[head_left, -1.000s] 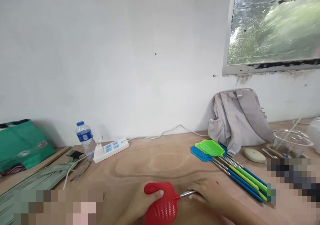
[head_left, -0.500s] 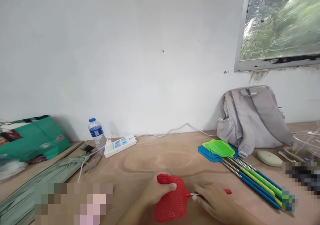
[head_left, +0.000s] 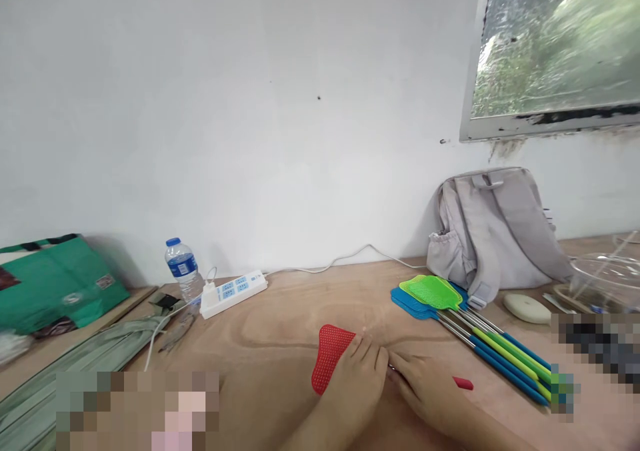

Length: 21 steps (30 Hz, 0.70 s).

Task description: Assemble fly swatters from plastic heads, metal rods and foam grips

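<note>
A red fly swatter [head_left: 331,356] lies across the near middle of the table, its perforated head to the left. My left hand [head_left: 361,371] is closed over the right part of the head and its neck, hiding them. Right beside it, my right hand [head_left: 425,387] is closed around the metal shaft, of which a short bit shows between the hands. The red handle end sticks out to the right of my right hand. Farther right, several blue, green and yellow fly swatters [head_left: 433,292] lie in a pile, heads toward the wall.
A grey backpack [head_left: 500,231] leans on the wall behind the pile, near a beige oval object [head_left: 527,309] and a clear plastic container [head_left: 605,274]. Left stand a water bottle [head_left: 183,267], a white power strip [head_left: 235,294] with its cord, and a green bag [head_left: 60,281].
My left hand has moved right, from the left edge of the swatter's head to its neck, close against my right hand. The head has shifted slightly up. The view has turned a little right.
</note>
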Each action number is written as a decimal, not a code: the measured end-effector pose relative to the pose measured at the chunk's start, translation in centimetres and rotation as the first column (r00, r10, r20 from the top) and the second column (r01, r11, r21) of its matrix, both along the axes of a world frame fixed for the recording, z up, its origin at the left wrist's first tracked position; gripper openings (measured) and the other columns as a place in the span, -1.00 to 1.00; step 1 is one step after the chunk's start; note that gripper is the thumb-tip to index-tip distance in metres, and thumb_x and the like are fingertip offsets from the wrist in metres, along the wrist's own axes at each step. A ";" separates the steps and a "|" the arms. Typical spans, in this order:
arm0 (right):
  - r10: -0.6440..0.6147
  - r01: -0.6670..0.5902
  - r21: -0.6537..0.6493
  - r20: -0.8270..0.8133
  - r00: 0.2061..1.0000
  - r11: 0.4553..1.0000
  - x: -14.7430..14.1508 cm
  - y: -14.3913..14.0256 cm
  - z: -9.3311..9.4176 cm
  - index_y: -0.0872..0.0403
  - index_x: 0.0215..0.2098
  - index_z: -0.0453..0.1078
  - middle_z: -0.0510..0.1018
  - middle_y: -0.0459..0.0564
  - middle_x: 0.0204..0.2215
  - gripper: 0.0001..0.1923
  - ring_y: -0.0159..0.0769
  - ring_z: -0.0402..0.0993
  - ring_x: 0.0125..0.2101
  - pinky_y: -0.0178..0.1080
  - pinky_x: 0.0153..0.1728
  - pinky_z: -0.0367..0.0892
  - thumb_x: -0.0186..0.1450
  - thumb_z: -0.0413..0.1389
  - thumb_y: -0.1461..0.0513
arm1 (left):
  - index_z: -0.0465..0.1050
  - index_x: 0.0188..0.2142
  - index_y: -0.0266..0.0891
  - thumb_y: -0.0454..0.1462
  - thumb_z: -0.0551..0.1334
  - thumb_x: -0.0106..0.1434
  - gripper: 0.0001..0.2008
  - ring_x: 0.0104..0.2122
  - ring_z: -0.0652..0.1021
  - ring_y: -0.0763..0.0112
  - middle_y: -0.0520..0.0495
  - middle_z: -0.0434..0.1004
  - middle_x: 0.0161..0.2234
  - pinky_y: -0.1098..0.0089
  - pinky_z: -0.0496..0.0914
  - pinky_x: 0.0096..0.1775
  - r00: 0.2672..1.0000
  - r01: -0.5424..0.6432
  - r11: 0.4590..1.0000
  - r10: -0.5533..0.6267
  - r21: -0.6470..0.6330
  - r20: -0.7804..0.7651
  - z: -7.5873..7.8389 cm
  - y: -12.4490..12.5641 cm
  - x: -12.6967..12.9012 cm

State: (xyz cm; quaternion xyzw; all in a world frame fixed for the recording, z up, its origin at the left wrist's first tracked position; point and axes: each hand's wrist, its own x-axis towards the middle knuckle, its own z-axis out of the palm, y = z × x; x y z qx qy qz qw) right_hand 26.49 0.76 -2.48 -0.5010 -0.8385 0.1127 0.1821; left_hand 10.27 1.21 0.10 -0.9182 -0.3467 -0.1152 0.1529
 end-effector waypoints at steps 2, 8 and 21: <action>-0.022 0.022 0.020 -0.008 1.000 1.000 0.0 -0.1 0.2 0.04 -0.15 0.30 0.51 0.02 -0.33 -0.68 -0.24 0.41 -0.37 -0.30 -0.41 0.17 0.26 -0.22 0.22 | 0.28 -0.16 -0.33 -0.41 -0.08 0.19 -0.72 -0.04 0.32 0.34 -0.12 0.39 -0.16 0.31 0.11 0.05 0.999 -0.033 0.999 0.033 -0.008 0.009 -0.7 0.4 0.7; -0.050 0.050 0.074 -0.002 0.999 0.996 0.9 0.3 1.3 0.04 -0.22 0.31 0.51 0.01 -0.33 -0.71 -0.24 0.42 -0.32 -0.28 -0.35 0.21 0.27 -0.21 0.21 | 0.29 -0.16 -0.38 -0.42 -0.05 0.14 -0.71 -0.08 0.35 0.27 -0.16 0.40 -0.20 0.23 0.05 0.09 0.999 -0.017 1.000 0.017 -0.001 -0.027 -0.4 1.7 1.0; 0.001 -0.004 0.069 0.034 0.999 0.998 2.2 1.0 2.7 0.00 -0.22 0.35 0.52 -0.04 -0.31 -0.67 -0.26 0.43 -0.30 -0.26 -0.30 0.25 0.30 -0.23 0.16 | 0.35 -0.21 -0.24 -0.47 -0.02 0.06 -0.67 -0.05 0.32 0.34 -0.06 0.43 -0.19 0.22 0.09 0.07 0.997 -0.071 0.986 0.064 0.152 0.050 -0.9 3.4 -6.2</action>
